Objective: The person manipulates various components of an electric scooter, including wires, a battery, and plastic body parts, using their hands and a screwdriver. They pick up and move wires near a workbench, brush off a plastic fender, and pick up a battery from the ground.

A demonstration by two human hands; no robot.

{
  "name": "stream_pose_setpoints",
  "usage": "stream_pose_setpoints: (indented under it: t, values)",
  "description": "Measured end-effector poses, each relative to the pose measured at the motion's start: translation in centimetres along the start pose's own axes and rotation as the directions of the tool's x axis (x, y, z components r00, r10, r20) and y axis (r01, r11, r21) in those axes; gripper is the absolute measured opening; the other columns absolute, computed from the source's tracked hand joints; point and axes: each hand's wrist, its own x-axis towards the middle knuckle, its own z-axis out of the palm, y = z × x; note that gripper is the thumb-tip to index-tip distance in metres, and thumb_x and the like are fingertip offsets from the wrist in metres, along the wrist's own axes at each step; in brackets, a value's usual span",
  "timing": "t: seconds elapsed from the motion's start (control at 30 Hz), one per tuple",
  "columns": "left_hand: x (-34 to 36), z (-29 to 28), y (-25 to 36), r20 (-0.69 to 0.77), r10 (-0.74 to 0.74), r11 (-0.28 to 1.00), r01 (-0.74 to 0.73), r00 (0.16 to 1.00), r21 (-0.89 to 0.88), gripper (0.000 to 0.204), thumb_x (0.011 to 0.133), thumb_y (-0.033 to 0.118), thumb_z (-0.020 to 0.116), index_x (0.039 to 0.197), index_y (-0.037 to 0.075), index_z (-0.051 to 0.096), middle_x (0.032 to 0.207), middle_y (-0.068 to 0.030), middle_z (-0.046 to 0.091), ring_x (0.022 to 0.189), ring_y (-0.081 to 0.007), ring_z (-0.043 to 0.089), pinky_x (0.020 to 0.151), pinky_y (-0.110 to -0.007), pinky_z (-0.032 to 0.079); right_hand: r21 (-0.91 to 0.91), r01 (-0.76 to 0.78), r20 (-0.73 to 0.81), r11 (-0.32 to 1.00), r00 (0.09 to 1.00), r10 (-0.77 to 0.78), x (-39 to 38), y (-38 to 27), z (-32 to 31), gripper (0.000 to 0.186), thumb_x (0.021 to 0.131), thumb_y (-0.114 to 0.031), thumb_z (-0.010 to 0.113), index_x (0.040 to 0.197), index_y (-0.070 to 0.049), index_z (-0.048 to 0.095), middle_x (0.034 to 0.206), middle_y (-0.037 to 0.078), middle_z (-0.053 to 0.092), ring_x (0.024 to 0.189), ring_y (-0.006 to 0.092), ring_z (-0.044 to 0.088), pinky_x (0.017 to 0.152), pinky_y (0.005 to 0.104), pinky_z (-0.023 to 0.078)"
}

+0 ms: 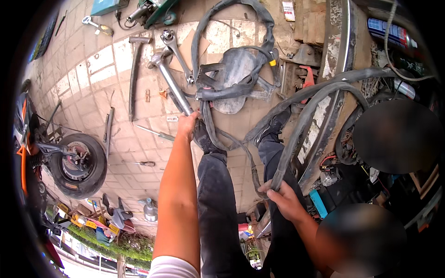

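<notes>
My left hand (187, 124) is closed round the end of a hammer (170, 81) with a silver tubular handle, whose head points away from me. In my right hand (285, 200), at knee height, is a dusty black rubber inner tube (296, 134). The tube arches up to the right, and another stretch crosses the ground between my feet. Ahead of my feet, a grey oval plate (237, 69) lies under more looped black rubber. An open-ended wrench (176, 52) rests beside the hammer head.
A second hammer (135, 78) and screwdrivers (139, 163) lie on the brick paving to the left. Further left is a vehicle wheel (76, 166). A metal-edged step (333, 106) runs along the right, with a blue spray can (390, 32) beyond it.
</notes>
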Motion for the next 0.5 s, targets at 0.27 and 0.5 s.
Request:
stream_pose_setpoints:
  t: [0.27,0.5]
  values:
    - [-15.9,-8.0,10.3,0.261,-0.041,0.967,0.104,0.964,-0.233,0.012,0.075,0.016,0.056,0.072,0.010,0.047,0.061,-0.0048,0.047,0.047,-0.0164,0.042,0.047,-0.031,0.037,-0.404,0.223,-0.289,0.887,0.889,-0.355,-1.2,0.4,3.6,0.038,0.088,-0.022,0.059,0.116,0.002,0.052,0.112,0.013,0.058,0.106,0.0189,0.054,0.092,0.0310,0.041]
    - [-39.9,-7.7,5.7,0.279,-0.036,0.986,-0.012,0.960,0.168,0.012,0.072,0.010,0.059,0.076,0.001,0.053,0.062,-0.0052,0.051,0.054,-0.0156,0.050,0.051,-0.029,0.042,0.117,0.383,-0.126,0.917,0.921,-0.368,-6.6,-3.5,9.5,0.039,0.087,-0.033,0.060,0.112,-0.004,0.056,0.093,0.003,0.061,0.084,0.0121,0.056,0.073,0.0259,0.044]
